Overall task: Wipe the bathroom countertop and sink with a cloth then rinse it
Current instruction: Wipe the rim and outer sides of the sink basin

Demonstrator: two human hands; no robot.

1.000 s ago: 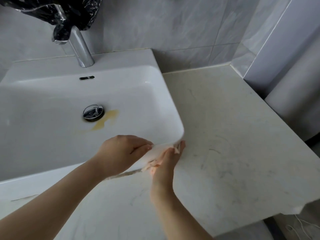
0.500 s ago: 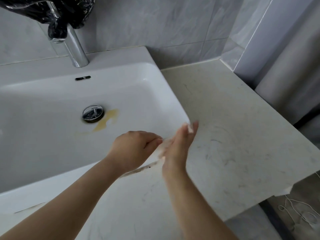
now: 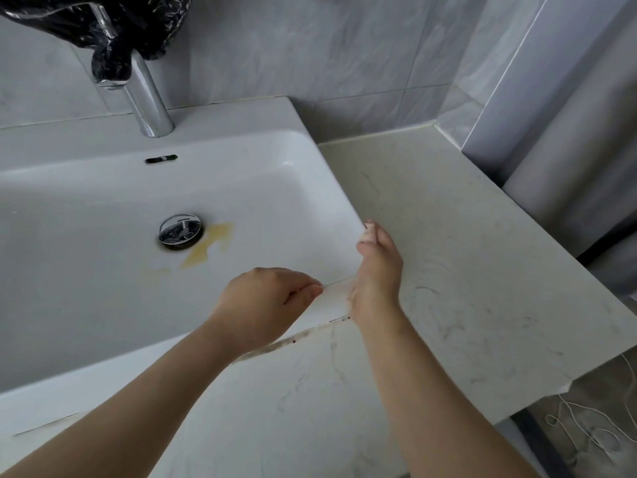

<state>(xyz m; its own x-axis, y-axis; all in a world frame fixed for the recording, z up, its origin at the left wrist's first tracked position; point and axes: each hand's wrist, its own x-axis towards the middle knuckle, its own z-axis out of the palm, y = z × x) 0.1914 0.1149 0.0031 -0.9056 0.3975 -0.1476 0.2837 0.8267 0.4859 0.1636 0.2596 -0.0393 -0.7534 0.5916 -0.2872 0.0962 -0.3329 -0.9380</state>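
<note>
Early days here imo. Right hand [image 3: 377,270] presses a mostly hidden cloth [image 3: 366,235] against the sink [image 3: 310,188] corner, left hand [image 3: 265,305] clenched just beside it on the rim. Yellow stain [image 3: 210,243] beyond the left hand and marks on the tabletop [image 3: 465,270] remain; rinsing is not yet done.

Left hand [image 3: 267,305] curled, right hand [image 3: 377,274] edge-on.

Grey marbled wall tiles [image 3: 310,46] behind, pale grout lines. Lilac-white vertical trim [image 3: 537,74] at right, grey panel [image 3: 586,160] beside it. Black plastic bag [image 3: 113,25] hanging top left. Dark floor [image 3: 593,408] lower right, thin white cord [image 3: 586,432] tangled there. Soft daylight, no hard shadows.
</note>
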